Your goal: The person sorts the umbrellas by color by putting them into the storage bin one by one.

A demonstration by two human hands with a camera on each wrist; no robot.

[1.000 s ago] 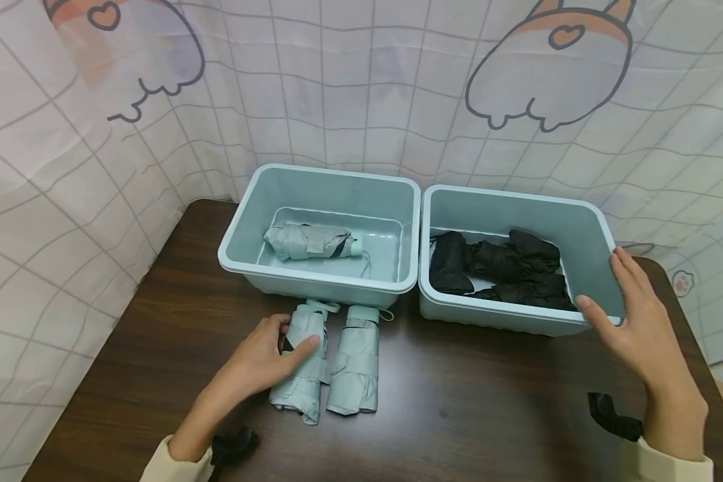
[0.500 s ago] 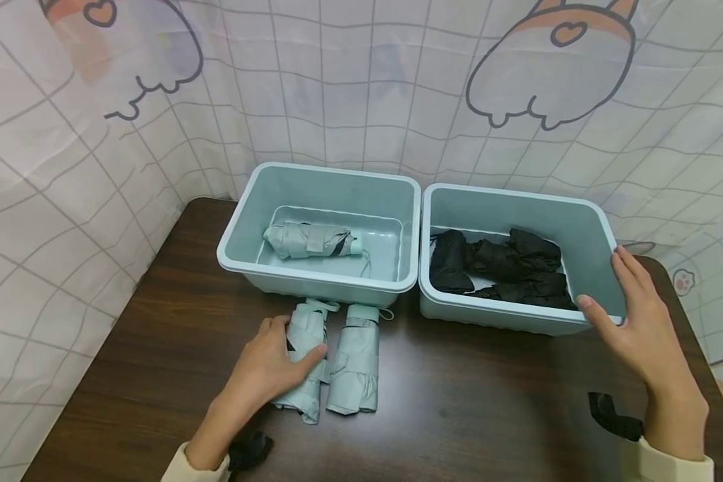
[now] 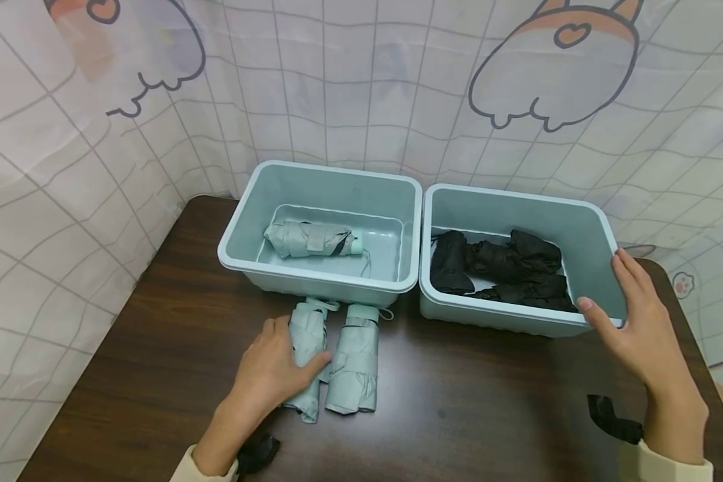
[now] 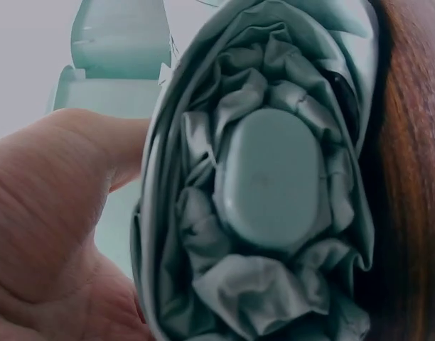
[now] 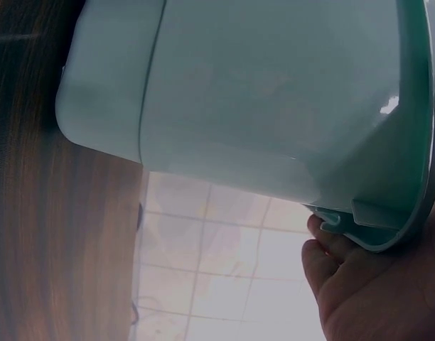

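My left hand (image 3: 269,368) grips the left of two folded pale-green umbrellas, the left umbrella (image 3: 308,335), which lies on the table. The thumb reaches across to its right side; the other fingers are partly hidden. Up close in the left wrist view, the rounded end (image 4: 271,177) of this umbrella shows, ringed by crumpled fabric. The right umbrella (image 3: 353,361) lies beside it. At the right bin's front right corner, my right hand (image 3: 641,328) rests with its fingers extended along the outside of the rim (image 5: 416,213) and the thumb at the front edge.
Two pale blue-green bins stand side by side at the back. The left bin (image 3: 313,278) contains one folded pale-green umbrella (image 3: 310,239); the right bin (image 3: 500,311) holds several black folded bundles (image 3: 506,261). A white grid-patterned curtain (image 3: 361,87) hangs behind the dark wooden table (image 3: 458,402).
My left hand has shifted slightly right over the left umbrella, its thumb moving toward the gap between the two umbrellas. The right hand and both bins stay in place.
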